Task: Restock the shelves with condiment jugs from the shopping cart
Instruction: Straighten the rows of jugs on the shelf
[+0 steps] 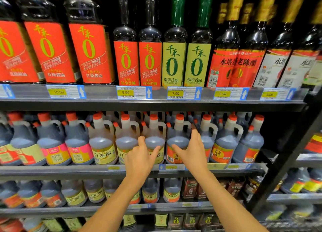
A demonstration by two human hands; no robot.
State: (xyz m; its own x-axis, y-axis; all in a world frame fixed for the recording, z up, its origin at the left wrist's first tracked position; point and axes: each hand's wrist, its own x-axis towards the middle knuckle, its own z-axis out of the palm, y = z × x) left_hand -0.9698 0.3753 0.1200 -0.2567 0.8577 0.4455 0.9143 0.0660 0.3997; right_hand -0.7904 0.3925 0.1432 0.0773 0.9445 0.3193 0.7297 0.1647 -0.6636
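Orange-labelled jug (178,140) stands just behind right hand (192,153).

You face dark metal shelving (153,105) with clear price rails (101,92) (yellow tags (125,92), blue arrows (148,92)); a black upright (280,162) bounds it on your right.
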